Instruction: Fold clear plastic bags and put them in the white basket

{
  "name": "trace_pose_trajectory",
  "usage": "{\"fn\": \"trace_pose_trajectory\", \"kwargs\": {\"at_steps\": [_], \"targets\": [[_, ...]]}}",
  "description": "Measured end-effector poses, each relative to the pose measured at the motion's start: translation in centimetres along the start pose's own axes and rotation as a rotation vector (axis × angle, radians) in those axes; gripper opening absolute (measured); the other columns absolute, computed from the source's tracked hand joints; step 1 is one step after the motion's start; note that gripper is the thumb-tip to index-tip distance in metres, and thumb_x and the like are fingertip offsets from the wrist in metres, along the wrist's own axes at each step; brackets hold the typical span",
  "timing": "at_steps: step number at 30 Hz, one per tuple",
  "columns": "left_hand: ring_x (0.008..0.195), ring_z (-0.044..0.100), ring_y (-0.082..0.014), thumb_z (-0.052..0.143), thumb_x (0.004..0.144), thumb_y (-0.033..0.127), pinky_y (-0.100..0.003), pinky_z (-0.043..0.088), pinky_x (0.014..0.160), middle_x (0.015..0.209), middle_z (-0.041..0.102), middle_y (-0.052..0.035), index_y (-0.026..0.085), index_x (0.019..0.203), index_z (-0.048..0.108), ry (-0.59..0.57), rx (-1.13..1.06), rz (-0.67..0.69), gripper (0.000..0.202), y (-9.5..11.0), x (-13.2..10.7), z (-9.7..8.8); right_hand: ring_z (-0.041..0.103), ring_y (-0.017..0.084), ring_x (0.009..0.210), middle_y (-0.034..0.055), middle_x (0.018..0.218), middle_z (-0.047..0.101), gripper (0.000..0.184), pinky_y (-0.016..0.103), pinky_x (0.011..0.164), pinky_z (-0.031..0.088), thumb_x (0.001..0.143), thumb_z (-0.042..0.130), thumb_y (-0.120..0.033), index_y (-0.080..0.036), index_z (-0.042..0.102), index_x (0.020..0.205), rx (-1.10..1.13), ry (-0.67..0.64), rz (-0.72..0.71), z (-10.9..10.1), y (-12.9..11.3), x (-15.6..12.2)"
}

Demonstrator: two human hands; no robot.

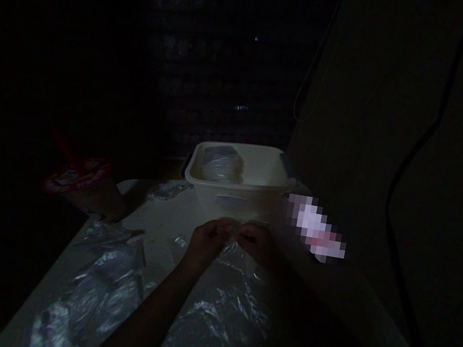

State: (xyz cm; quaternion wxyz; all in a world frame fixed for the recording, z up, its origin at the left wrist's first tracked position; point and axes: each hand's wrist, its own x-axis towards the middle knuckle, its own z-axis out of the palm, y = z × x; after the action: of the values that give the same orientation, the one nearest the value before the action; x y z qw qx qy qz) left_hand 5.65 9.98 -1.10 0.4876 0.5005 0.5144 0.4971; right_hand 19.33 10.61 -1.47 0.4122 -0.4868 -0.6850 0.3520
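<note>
The scene is very dark. My left hand (207,242) and my right hand (259,242) meet over a pale table (157,217), fingers pinched together on the top edge of a clear plastic bag (232,256) that hangs down between them. Just beyond my hands stands a white plastic tub (241,190) with a bundle of clear plastic (220,164) in its left part.
More crumpled clear plastic bags (107,280) lie on the table's left and near side. A drink cup with a red lid and straw (79,180) stands at the far left edge. A blurred-out item (315,228) sits right of the tub. A dark cable (410,168) hangs on the right wall.
</note>
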Motion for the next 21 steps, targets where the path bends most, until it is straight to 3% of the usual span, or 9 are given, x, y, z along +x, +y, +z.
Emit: {"fn": "trace_pose_trajectory", "kwargs": {"at_steps": [4,21], "targets": [[0.05,0.047,-0.0089,0.059,0.056,0.029,-0.019,0.036,0.049,0.054,0.056,0.0017,0.014,0.056,0.059,-0.016,0.065,0.02,0.014,-0.29,0.01,0.25,0.048,0.009,0.054,0.0002,0.058,0.054,0.013,0.02,0.051,0.037,0.065,0.05,-0.025,-0.014,0.056,0.063,0.005,0.009,-0.002,-0.34,-0.45,0.0],[0.049,0.045,-0.0085,0.055,0.058,0.027,-0.018,0.036,0.047,0.052,0.054,0.0027,0.015,0.057,0.06,-0.039,0.168,0.053,0.013,-0.43,0.01,0.18,0.049,0.01,0.057,-0.0004,0.059,0.054,0.015,0.02,0.053,0.037,0.068,0.046,-0.027,-0.016,0.055,0.064,0.012,0.062,0.059,-0.33,-0.51,0.12]]}}
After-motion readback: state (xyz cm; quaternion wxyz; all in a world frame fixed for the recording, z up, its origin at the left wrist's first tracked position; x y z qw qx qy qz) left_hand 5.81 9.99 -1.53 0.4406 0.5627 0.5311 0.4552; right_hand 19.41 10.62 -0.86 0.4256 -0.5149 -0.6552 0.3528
